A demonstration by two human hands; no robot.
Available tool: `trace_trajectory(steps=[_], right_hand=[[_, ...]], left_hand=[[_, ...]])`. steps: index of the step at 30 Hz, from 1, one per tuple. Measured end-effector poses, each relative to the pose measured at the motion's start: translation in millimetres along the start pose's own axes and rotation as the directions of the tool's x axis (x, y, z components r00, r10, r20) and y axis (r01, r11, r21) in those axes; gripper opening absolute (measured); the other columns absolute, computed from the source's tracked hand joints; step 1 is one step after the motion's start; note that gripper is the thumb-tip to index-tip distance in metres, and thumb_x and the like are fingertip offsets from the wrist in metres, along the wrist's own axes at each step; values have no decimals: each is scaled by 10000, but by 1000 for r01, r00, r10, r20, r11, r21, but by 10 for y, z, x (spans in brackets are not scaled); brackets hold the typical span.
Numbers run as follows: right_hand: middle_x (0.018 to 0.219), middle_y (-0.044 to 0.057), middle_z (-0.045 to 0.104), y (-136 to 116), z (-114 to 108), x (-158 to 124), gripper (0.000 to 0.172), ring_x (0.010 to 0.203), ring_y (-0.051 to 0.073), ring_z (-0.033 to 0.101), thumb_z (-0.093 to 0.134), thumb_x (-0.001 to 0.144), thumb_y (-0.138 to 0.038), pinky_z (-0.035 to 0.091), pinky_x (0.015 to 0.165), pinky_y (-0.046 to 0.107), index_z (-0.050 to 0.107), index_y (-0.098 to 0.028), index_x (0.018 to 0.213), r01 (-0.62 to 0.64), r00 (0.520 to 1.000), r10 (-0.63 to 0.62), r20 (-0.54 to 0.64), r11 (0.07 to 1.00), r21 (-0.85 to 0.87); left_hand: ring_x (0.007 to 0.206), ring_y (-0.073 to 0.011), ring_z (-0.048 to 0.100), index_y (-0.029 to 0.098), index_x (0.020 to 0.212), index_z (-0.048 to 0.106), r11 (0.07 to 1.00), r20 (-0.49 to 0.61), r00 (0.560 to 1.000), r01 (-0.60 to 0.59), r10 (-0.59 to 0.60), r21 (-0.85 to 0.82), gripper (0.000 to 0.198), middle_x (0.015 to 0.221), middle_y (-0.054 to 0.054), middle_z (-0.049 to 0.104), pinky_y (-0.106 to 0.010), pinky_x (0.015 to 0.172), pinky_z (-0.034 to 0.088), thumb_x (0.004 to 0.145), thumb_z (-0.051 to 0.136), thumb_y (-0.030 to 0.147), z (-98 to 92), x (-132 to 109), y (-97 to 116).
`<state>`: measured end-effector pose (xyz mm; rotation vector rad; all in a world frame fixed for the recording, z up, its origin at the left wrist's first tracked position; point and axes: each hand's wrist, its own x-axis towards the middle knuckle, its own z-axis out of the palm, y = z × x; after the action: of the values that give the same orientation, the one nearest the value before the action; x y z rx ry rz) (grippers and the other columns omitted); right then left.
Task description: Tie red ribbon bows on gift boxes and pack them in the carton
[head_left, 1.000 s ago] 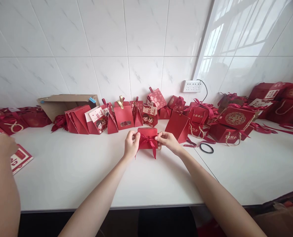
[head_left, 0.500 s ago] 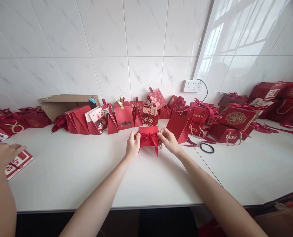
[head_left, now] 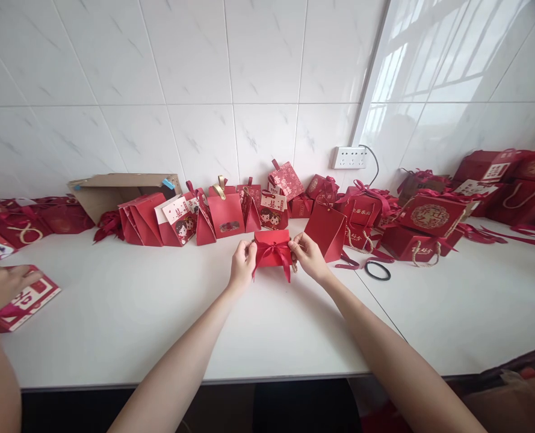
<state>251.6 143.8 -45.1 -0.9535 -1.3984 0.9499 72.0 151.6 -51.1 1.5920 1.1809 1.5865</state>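
Observation:
In the head view a small red gift box (head_left: 271, 259) with a red ribbon bow (head_left: 274, 248) across its front is held over the white table. My left hand (head_left: 243, 264) pinches it at its left edge, thumb towards me. At the right edge my right hand (head_left: 309, 255) grips it between thumb and fingers, with a bit of beige twisted cord showing just below. The bow's tails hang down the front. Whether my fingertips also catch the ribbon cannot be made out. A taller red paper bag (head_left: 325, 230) stands just behind my right hand.
Several red gift bags and boxes (head_left: 226, 215) line the wall, beside an open cardboard box (head_left: 109, 195). To the right are stacked red boxes (head_left: 423, 228) and a black ring (head_left: 378, 270). At far left another person's hand (head_left: 0, 285) touches a red-and-white box (head_left: 37, 300).
The gift box has tilted slightly, and its bow tails have shifted a little right; both my hands keep their hold. The other person's hand has moved down and left onto the red-and-white box.

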Motion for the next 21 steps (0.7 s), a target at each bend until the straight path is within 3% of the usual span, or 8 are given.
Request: trace_trajectory(steps=[13,21], right_hand=[[428,-94,461,-24,0,-19,492,311,98,454,616,688,-670,337,329,226,409,-223,693,-61,998,59,35,997,43],[457,-82,485,-34,-10,-33,483,321,92,464,596,727,-656,345,352,227,398,-219,671,-73,996,71,45,996,55]], left_hand=[[489,-91,343,200,646,405,989,42,999,38,-32,-140,311,540,57,363,-214,472,273,760,538,457,-31,-19,-31],[436,-81,295,203,631,397,987,60,998,45,-36,-157,307,502,68,338,-216,436,241,764,538,441,-38,-53,59]])
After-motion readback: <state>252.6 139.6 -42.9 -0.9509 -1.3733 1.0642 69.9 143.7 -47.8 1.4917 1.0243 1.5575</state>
